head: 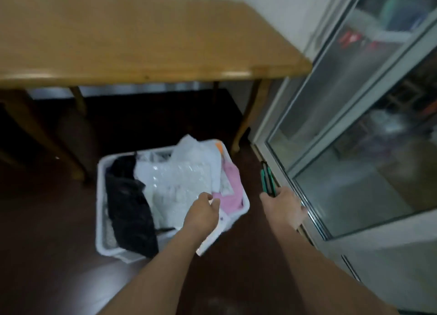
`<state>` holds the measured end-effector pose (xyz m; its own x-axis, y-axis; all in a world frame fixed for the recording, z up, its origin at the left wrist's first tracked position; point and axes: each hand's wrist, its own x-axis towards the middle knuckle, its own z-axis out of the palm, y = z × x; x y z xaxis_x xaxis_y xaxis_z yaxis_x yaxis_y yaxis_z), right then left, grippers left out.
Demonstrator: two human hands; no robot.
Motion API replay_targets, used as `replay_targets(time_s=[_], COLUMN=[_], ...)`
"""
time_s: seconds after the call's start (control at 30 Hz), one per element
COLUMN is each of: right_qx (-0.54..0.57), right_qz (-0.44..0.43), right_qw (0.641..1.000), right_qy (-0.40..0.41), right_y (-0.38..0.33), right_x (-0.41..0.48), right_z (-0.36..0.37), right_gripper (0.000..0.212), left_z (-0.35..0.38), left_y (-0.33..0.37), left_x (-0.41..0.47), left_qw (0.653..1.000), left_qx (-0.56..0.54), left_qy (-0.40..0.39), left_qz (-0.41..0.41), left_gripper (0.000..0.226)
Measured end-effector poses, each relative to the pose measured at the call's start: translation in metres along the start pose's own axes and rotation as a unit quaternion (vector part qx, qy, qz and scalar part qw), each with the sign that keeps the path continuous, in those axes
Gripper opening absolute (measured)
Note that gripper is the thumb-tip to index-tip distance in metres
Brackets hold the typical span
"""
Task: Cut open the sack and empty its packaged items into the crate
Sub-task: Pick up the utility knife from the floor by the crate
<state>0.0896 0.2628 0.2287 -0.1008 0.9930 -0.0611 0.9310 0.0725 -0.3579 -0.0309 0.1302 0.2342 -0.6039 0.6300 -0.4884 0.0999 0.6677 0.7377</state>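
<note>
A white plastic crate (102,206) stands on the dark floor below the table, full of packaged items: white wrapped parcels (179,177), a black bag (130,210) and a pink package (230,180). My left hand (201,215) hovers over the crate's near right corner with fingers curled; a white packet edge (208,241) shows under the wrist, and I cannot tell whether the hand holds it. My right hand (283,208) is to the right of the crate, shut on green-handled scissors (267,180) that point away from me. No sack is in view.
A wooden table (142,35) stretches across the top, its legs (248,118) reaching the floor behind the crate. A glass sliding door (354,137) with a pale frame runs along the right, close to my right hand. A dark chair shape (73,135) sits under the table at left.
</note>
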Motion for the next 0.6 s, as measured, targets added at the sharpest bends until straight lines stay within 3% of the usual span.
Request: replay_targets(time_s=[0.27,0.43,0.6], right_qx=[0.005,-0.018,-0.054], right_qz=[-0.135,-0.195,-0.246], right_qw=[0.991,0.98,0.966], right_qy=[-0.009,-0.036,-0.052], right_y=[-0.202,-0.308,-0.389], right_x=[0.054,0.111,0.15], right_z=[-0.045,-0.021,0.016], right_gripper=[0.045,0.045,0.042], left_z=[-0.163,-0.232,-0.263], left_y=[0.059,0.098,0.114], left_x=[0.046,0.115,0.175], left_qw=[0.992,0.982,0.978], left_qx=[0.007,-0.008,-0.035], left_qy=[0.126,0.189,0.202], left_qz=[-0.003,-0.009,-0.033], left_gripper=[0.04,0.043,0.044])
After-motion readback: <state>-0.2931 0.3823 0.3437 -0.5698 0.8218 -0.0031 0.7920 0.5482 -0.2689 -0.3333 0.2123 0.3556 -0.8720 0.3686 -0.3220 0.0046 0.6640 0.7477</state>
